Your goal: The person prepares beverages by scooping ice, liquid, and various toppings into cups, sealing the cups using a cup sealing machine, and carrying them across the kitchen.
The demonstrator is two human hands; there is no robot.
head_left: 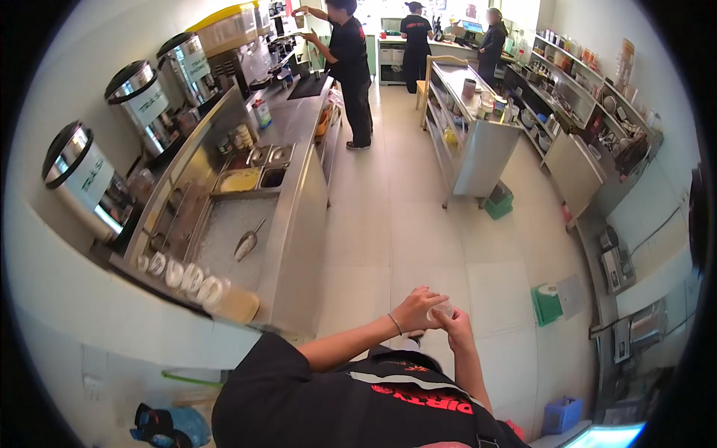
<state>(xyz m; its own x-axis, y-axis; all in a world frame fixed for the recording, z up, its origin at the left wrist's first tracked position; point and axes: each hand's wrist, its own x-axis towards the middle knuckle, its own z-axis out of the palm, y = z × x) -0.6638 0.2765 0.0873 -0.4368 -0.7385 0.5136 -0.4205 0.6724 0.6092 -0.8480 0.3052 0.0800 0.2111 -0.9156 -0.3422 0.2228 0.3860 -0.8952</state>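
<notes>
In front of my chest, my left hand [417, 308] and my right hand [455, 328] meet around a small clear plastic piece [442, 309]. It has a rounded edge; whether it is a lid or a cup I cannot tell. The fingers of both hands are closed on it from either side. To the left, a metal scoop [247, 242] lies on the ice [228, 231] in a steel counter well, apart from my hands.
Several white-topped bottles [193, 278] line the near end of the left counter [287, 246]. Steel dispensers [86, 179] stand along the wall. A co-worker [351, 67] works at that counter. A steel table [482, 153] and a green box [547, 304] are on the right.
</notes>
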